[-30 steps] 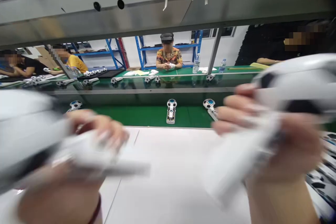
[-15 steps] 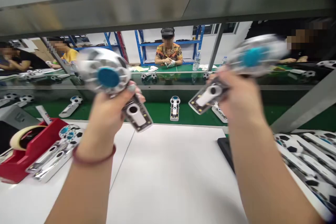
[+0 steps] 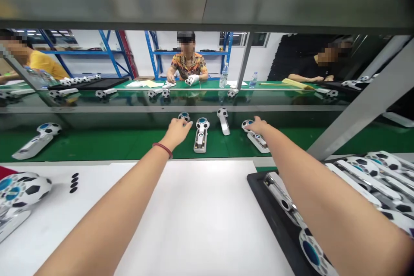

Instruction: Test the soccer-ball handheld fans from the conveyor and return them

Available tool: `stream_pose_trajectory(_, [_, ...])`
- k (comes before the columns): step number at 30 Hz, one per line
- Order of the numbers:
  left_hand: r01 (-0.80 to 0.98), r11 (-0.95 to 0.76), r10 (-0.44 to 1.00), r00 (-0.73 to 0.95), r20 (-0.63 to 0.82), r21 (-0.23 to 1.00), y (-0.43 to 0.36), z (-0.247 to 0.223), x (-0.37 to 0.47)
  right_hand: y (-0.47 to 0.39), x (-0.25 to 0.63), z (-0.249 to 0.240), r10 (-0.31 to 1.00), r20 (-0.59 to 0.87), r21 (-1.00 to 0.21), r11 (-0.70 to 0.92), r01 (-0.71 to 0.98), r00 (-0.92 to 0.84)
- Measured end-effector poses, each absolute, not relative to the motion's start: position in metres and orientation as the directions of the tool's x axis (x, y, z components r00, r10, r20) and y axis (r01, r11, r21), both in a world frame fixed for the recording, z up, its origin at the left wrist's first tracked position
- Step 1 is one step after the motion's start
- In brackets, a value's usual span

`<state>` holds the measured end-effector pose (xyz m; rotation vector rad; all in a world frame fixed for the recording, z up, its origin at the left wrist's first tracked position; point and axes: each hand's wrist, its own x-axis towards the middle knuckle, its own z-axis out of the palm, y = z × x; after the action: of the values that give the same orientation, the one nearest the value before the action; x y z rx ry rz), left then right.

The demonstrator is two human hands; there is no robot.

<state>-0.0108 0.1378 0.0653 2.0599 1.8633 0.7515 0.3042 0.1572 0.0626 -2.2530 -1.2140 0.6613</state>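
Soccer-ball wand [image 3: 184, 116] | partly hidden by left hand [image 3: 177, 132] | right hand [image 3: 258, 126] at second wand [image 3: 258, 141] | grips unclear

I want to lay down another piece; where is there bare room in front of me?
Widest: the white worktop between the left forearm and the black mat. Smaller: the gap between the black discs and that forearm. Crowded: the right side, packed with ball-headed devices, and the green surface around the left hand and right hand.

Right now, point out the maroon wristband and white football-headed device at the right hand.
Maroon wristband [image 3: 164, 147]: head view, band's outer surface.
White football-headed device [image 3: 258, 141]: head view, handle's middle.
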Motion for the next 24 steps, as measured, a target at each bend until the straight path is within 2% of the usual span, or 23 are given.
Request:
stream_pose_trajectory(6, [0.793, 0.085, 0.991, -0.004, -0.134, 0.604, 0.149, 0.024, 0.053, 0.148, 0.335, 0.030, 0.774, -0.344, -0.570, -0.622, 0.537, 0.531])
stream_pose_trajectory(10, [0.672, 0.168, 0.970, 0.016, -0.241, 0.722, 0.146, 0.019, 0.060, 0.141, 0.329, 0.028, 0.758, -0.411, -0.670, -0.628, 0.396, 0.507])
stream_pose_trajectory(14, [0.387, 0.187, 0.956, 0.139, -0.257, 0.903, 0.121, 0.034, 0.048, 0.133, 0.308, 0.053, 0.845, -0.338, -0.896, -0.423, 0.133, 0.415])
stream_pose_trajectory(17, [0.137, 0.180, 0.959, 0.198, -0.205, 0.974, 0.089, 0.049, 0.043, 0.125, 0.279, 0.084, 0.921, -0.260, -0.964, -0.229, -0.136, 0.289])
stream_pose_trajectory(20, [-0.142, 0.249, 0.931, 0.309, -0.196, 0.958, 0.052, 0.063, 0.039, 0.111, 0.241, 0.110, 0.969, -0.186, -0.923, -0.114, -0.368, 0.165])
stream_pose_trajectory(22, [-0.380, 0.341, 0.902, 0.390, -0.185, 0.860, 0.030, 0.071, 0.031, 0.100, 0.217, 0.119, 0.985, -0.140, -0.878, -0.076, -0.473, 0.102])
stream_pose_trajectory(24, [-0.521, 0.385, 0.900, 0.395, -0.185, 0.762, 0.012, 0.079, 0.017, 0.087, 0.196, 0.120, 0.994, -0.096, -0.838, -0.050, -0.543, 0.057])
